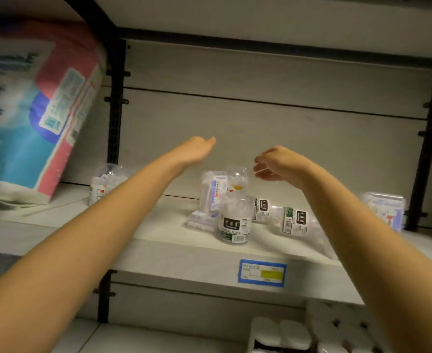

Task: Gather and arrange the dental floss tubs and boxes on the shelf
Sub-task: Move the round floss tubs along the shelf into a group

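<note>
Clear dental floss tubs and boxes lie scattered on a pale shelf (174,248). One tub (232,222) stands upright near the front, and two tubs (295,220) lie on their sides to its right. Behind it a clear box (213,192) stands on end, with a flat box (200,221) lying below it. Another tub (101,184) sits at the far left, partly behind my left forearm. A clear box (385,210) rests at the far right. My left hand (197,149) and my right hand (273,163) hover above the middle group, both holding nothing.
A large pink, blue and white soft pack (39,118) leans at the left end of the shelf. Black uprights (114,108) frame the bay. A blue price label (262,273) is on the shelf's front edge. White packs (286,335) fill the lower shelf.
</note>
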Motion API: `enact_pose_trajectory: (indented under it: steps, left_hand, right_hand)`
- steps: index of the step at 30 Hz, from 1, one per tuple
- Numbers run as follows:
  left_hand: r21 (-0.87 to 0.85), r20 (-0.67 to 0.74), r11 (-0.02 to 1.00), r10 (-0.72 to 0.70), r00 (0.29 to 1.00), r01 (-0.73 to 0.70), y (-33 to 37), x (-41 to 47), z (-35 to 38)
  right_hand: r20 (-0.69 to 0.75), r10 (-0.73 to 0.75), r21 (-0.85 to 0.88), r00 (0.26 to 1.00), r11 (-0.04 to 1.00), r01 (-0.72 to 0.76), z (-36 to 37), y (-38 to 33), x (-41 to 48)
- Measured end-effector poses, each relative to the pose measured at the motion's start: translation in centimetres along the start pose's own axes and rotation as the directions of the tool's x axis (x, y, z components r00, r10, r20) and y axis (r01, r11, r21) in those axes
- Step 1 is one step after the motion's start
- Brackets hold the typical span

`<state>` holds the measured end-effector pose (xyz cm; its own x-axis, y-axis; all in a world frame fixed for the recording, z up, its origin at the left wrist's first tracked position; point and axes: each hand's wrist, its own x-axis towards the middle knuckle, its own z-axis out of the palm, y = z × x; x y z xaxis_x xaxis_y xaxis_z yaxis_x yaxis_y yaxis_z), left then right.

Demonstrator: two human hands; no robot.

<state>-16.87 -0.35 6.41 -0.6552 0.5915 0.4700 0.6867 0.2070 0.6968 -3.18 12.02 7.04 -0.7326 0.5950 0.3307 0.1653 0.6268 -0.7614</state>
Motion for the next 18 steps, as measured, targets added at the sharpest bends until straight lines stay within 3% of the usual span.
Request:
enact_pose_trajectory:
  steps: [6,9,18]
  left_hand:
    - [-0.068,0.224,0.963,-0.238,0.945,0.259,-0.3,2.5,1.1]
    - [-0.111,0.380,0.940,-0.260,0.888,0.322,-0.7,2.9,1.3]
    - [-0.195,0.354,0.931,-0.228,0.907,0.309,-0.9,4.0,1.8]
  right_hand:
    - [0.065,0.118,-0.016,0.991,0.993,-0.118,1.7,1.6,2.3]
    - [0.100,0.126,-0.072,0.987,0.990,-0.119,2.3,1.8,2.6]
    - [0.078,0.085,-0.156,0.993,0.985,-0.072,2.4,1.4,3.0]
